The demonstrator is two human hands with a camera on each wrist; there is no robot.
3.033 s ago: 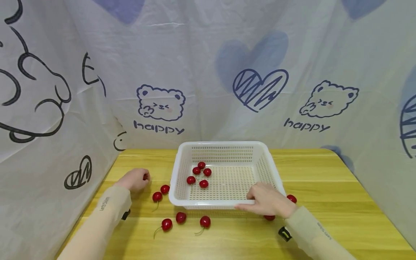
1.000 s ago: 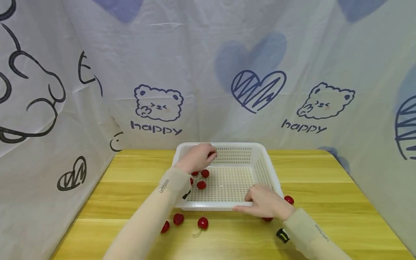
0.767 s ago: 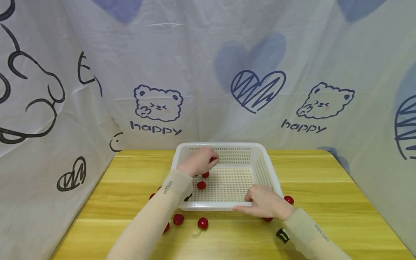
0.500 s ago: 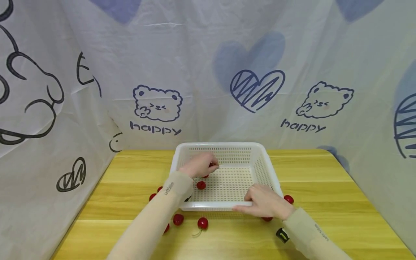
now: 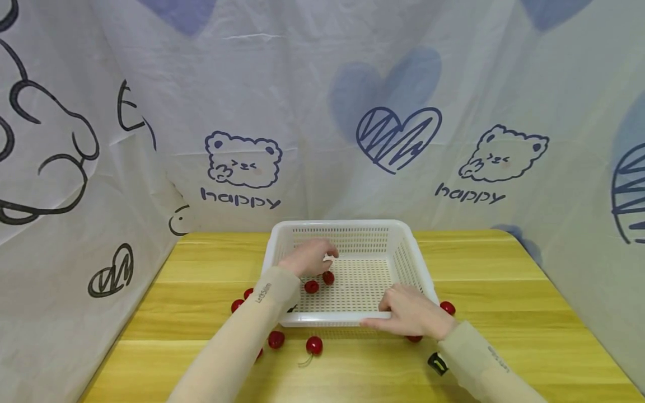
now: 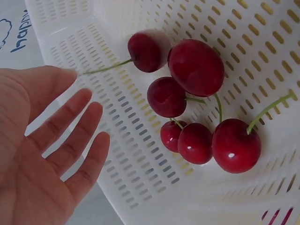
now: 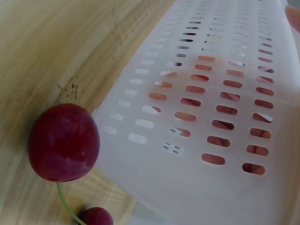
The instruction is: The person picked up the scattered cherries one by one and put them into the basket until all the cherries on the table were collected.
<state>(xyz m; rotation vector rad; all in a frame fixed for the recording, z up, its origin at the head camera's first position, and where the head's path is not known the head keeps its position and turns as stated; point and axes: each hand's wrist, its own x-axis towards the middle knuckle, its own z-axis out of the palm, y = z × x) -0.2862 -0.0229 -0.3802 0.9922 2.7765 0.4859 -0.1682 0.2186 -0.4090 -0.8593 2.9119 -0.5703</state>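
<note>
My left hand (image 5: 311, 258) is inside the white basket (image 5: 347, 319), its fingers spread and holding nothing. In the left wrist view the hand (image 6: 56, 136) is beside several red cherries (image 6: 194, 68) on the basket floor; one stemmed cherry (image 6: 146, 52) has its stem tip close to the thumb. In the head view a cherry (image 5: 328, 277) lies just below the fingers. My right hand (image 5: 410, 310) grips the basket's front rim near the right corner. The right wrist view has the basket's perforated wall (image 7: 187, 187), with fingers showing through its slots.
Outside the basket, cherries lie on the wooden table (image 5: 484, 280): one at the right (image 5: 447, 308), a stemmed one in front (image 5: 314, 345), another beside it (image 5: 276, 339) and several at the left, partly behind the left sleeve. A patterned cloth (image 5: 322, 112) hangs behind.
My left hand has moved from the table at the left into the basket, and its fingers have opened, letting go of a cherry there. The right hand has stayed on the rim.
</note>
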